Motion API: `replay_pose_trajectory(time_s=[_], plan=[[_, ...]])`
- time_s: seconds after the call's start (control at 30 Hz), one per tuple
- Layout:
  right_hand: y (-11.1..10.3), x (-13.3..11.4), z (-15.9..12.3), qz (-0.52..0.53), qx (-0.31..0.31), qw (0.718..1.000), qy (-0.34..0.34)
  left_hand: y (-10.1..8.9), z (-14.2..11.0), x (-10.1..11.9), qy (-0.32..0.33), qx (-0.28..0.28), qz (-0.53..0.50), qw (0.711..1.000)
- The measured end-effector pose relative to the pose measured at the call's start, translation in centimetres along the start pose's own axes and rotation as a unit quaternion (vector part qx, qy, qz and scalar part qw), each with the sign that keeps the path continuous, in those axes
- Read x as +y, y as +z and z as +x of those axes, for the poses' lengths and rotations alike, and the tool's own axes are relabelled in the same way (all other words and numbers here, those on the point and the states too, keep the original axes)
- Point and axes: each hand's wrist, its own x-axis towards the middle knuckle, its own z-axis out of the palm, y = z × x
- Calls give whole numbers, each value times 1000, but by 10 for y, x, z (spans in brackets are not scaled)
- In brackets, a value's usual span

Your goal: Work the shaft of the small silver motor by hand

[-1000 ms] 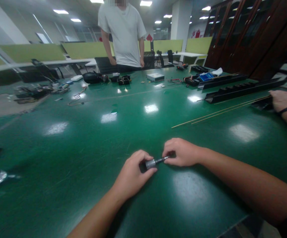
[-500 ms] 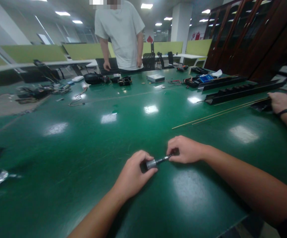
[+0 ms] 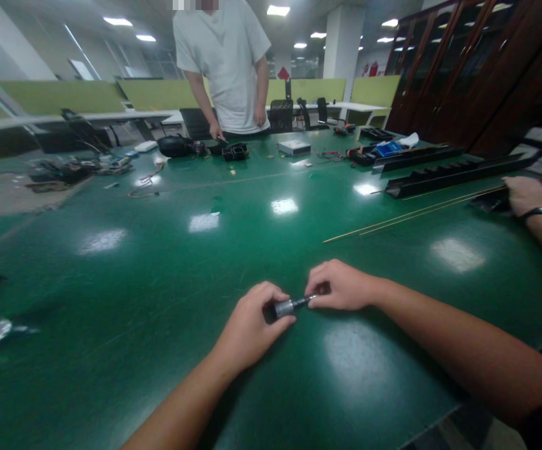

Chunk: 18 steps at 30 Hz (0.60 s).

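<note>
My left hand [image 3: 259, 322] is closed round a small silver-grey cylinder [image 3: 284, 308] with a dark rear end, held between thumb and fingers. A thin dark, shiny shaft [image 3: 301, 301] sticks out of the cylinder to the right. At its far end my right hand [image 3: 339, 285] pinches the shaft with thumb and fingertips. Both hands are low over the green table [image 3: 167, 319], near its front edge. The exact kind of the piece is too small to tell, and my fingers hide parts of it.
To the right, a co-worker's hand [image 3: 527, 195] with a wristband rests by a black part and two long thin brass-coloured rods [image 3: 392, 220]. Black channels [image 3: 453, 175] lie behind them. Across the table a person in a white shirt [image 3: 228, 62] stands beside black devices [image 3: 234, 152].
My right hand has slid left along the shaft, closer to the cylinder. My left hand has barely moved. The person across the table has lowered a hand to the black devices.
</note>
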Motion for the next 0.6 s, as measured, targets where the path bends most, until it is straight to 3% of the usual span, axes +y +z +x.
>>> replay_pose_trajectory(time_s=[0.23, 0.6], plan=[[25, -9, 14, -44, 53, 997, -43, 0, -1, -3, 24, 18, -1, 1000], [24, -8, 11, -74, 58, 994, -61, -4, 1, 0, -13, 2, -27, 1000]])
